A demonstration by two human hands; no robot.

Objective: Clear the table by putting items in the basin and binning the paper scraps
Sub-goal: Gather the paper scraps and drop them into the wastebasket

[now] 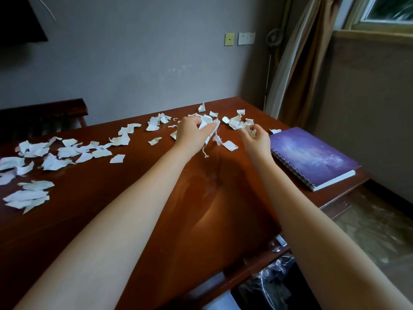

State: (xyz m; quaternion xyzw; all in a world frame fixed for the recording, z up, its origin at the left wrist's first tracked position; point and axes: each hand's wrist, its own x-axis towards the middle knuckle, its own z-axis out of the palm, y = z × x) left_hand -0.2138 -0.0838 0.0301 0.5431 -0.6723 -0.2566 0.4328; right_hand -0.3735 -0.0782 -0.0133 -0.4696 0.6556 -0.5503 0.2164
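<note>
White torn paper scraps (67, 151) lie scattered over the brown wooden table (138, 220), mostly at the left and along the far edge. My left hand (190, 133) is closed on a bunch of scraps near the far middle, with strips hanging below it. Just to its right, my right hand (256, 138) is closed on a few more scraps. More loose scraps (234, 123) lie between and behind the two hands. A purple spiral notebook (312, 156) rests at the table's right edge, beside my right hand.
A bin lined with a black plastic bag (274, 285) stands on the floor below the table's near right corner. A dark wooden bench (42, 117) is behind the table at the left. Curtain and window are at the far right. No basin is in view.
</note>
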